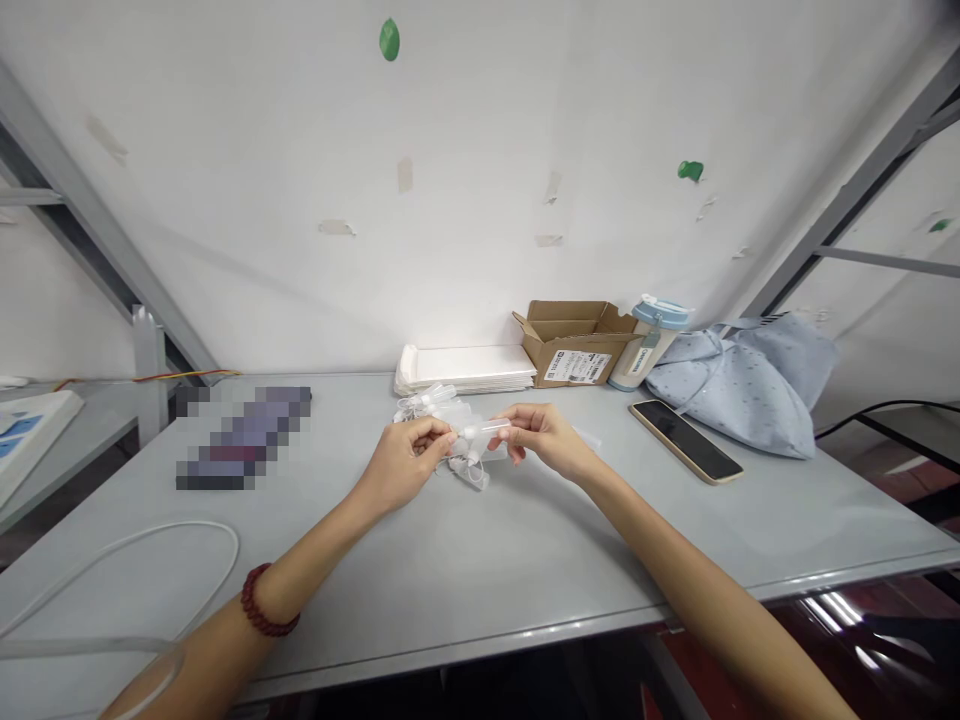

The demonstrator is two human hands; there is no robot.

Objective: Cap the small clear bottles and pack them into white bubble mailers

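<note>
A small clear plastic tube with a whitish end lies between my two hands above the table. My right hand pinches its right end between thumb and fingers. At the other end, my left hand is closed, its thumb and forefinger pressed together by the whitish part; the exact grip there is too small to make out. Just behind and beneath my hands is a loose pile of similar clear plastic pieces with thin white loops. One such piece sticks out toward me below the fingers. My fingers hide part of the pile.
Behind the pile are a stack of white envelopes, an open cardboard box and a lidded cup. A blue cloth bag and a phone lie right. A pixelated object and a white cable lie left.
</note>
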